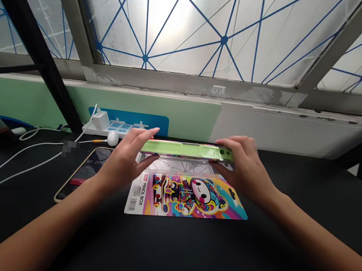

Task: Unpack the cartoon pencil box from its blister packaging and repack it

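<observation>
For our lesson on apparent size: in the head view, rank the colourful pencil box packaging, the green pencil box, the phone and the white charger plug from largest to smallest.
1. Colourful packaging
2. Green pencil box, held at each end by the left hand and the right hand
3. Phone, partly hidden by the left arm, so unsure against the box
4. White charger plug

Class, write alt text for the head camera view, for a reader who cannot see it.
Two bare hands, left hand and right hand, hold a green pencil box level by its ends above its colourful cartoon packaging card on a black table. A phone, white cable and power strip lie to the left, below a window.
</observation>
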Motion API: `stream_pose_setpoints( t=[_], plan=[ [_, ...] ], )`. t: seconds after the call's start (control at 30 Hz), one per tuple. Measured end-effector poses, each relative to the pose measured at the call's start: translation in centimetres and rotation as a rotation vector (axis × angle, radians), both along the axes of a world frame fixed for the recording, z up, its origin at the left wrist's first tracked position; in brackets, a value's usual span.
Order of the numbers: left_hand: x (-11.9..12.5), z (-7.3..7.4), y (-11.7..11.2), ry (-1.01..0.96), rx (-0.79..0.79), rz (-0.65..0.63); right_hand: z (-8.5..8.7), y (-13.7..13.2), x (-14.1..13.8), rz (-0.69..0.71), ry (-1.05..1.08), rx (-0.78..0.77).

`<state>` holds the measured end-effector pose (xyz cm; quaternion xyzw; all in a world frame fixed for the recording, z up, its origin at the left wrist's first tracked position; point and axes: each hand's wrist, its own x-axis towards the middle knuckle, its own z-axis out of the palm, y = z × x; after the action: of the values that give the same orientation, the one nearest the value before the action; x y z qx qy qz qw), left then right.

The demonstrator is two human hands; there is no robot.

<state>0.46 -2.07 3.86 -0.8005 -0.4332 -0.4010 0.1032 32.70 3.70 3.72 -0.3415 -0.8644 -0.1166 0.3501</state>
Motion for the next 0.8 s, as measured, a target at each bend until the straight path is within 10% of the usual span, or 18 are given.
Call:
stream_pose_setpoints(
  t=[0.13,0.33,0.8],
  plan=[
    [0.3,0.1,-4.4,0.229,0.092,-0.106,-2.0,-3.9,3.6,0.063,0.038,0.214],
    [-1.7,-4.3,-8.5,0.375,0.0,-0.179,-4.6,-7.3,4.6,0.423,-0.202,0.1],
    [-3.1,-4.9,-8.2,0.153,-0.527,-0.017,-3.7,-7.0,3.3,0.246,-0.256,-0.272]
  ],
)
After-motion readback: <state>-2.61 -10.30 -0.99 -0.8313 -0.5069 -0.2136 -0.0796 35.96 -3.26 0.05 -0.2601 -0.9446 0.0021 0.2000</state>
